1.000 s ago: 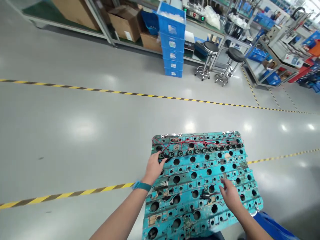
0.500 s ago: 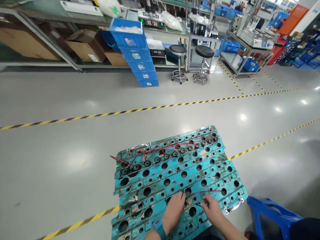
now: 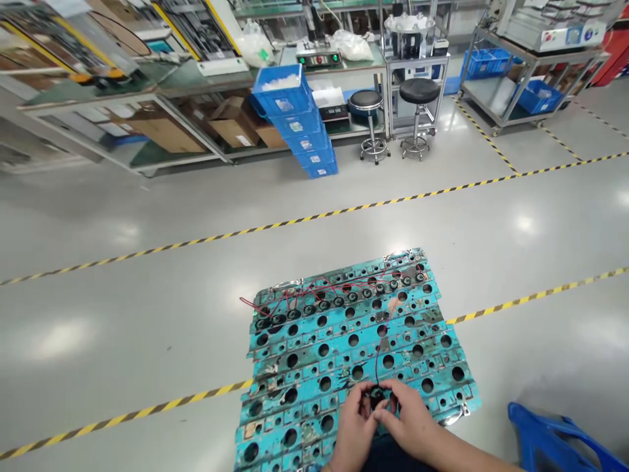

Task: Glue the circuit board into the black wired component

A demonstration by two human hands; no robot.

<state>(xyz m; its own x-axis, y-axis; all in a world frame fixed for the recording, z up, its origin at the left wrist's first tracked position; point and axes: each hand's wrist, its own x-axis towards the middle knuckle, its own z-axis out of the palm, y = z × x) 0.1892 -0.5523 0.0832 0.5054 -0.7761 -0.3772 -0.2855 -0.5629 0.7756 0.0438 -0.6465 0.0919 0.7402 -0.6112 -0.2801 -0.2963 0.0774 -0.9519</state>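
Observation:
Both hands meet near the lower edge of a turquoise plate (image 3: 337, 339) full of round holes. Between their fingertips is a small round black part with a red wire (image 3: 377, 396); its wire runs up across the plate. My left hand (image 3: 354, 419) grips the part's left side, fingers curled. On the other side my right hand (image 3: 410, 419) pinches it with thumb and fingers. Fingers partly hide the part, so its exact kind is unclear. Similar round black parts (image 3: 339, 302) sit in a row along the plate's far side, with thin red wires (image 3: 248, 301) loosely lying over them.
A blue plastic stool (image 3: 555, 432) stands to the right of the plate. Across the floor are stacked blue bins (image 3: 305, 141), two round stools (image 3: 420, 92), a workbench (image 3: 189, 88) and a metal cart (image 3: 484, 88). Yellow-black tape (image 3: 314, 217) marks the floor.
My hands, apart over the plate before, have come together around the round black part. The red wire that lay sideways near them now runs up from the part. The view has swung left.

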